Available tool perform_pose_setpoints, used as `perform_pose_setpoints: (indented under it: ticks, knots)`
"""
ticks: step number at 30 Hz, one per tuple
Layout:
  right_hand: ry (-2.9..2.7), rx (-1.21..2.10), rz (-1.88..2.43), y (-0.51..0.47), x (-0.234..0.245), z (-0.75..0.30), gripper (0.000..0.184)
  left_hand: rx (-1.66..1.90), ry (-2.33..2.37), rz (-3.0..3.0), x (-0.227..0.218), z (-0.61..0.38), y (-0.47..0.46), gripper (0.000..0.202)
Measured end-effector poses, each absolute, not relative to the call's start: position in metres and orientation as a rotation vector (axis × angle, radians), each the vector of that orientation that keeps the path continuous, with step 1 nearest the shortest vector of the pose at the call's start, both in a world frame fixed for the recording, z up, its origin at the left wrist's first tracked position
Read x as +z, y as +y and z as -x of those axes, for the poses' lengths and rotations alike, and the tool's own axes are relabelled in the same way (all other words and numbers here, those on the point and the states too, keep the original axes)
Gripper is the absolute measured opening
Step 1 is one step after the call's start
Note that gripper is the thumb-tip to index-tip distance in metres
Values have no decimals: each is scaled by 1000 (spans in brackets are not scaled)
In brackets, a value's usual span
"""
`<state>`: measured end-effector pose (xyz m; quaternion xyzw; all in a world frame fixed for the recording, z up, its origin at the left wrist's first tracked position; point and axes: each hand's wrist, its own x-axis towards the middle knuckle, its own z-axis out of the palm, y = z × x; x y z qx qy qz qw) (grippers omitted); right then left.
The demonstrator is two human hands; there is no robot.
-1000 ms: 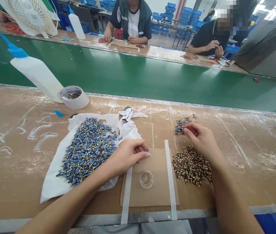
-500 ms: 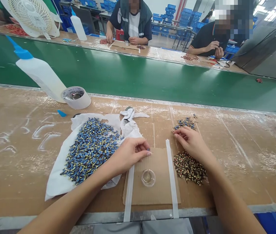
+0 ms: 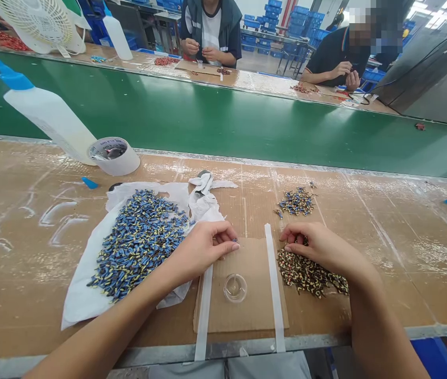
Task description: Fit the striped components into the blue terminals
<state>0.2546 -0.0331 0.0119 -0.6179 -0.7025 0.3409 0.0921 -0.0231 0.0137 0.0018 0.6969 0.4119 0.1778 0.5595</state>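
Note:
My left hand [image 3: 211, 245] is closed in a pinch above the cardboard pad [image 3: 253, 310]. A bit of a small blue piece shows at its fingertips. Left of it, a heap of small blue, yellow and dark pieces [image 3: 139, 242] lies on white paper [image 3: 75, 302]. My right hand [image 3: 310, 242] is low over a pile of small black, cream and red curved pieces [image 3: 310, 276], thumb and fingers bent together at its upper edge; what they pinch is hidden. Beyond that hand is a smaller pile of blue and dark joined pieces [image 3: 296, 201]. A small clear cup [image 3: 235, 288] stands on the pad.
A white squeeze bottle with blue nozzle [image 3: 50, 116] leans by a tape roll [image 3: 119, 160] at the back left. Tape strips [image 3: 274, 289] edge the pad. Behind runs a green belt [image 3: 192, 123]; co-workers [image 3: 211, 37] sit across it, near a fan [image 3: 42, 23].
My right hand has moved from the small joined-piece pile down to the black-and-cream pile. My left hand keeps its pinch near the pad. The view has shifted slightly.

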Motion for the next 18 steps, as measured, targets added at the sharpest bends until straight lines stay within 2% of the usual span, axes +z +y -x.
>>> perform_pose_setpoints:
  ticks: [9,18]
  knots:
    - [-2072,668,1791,-24,-2,-245,19,407,960,-1630,-2,23,16,14]
    - [-1963,715,1766,-24,1,-251,14,411,964,-1599,1,23,15,13]
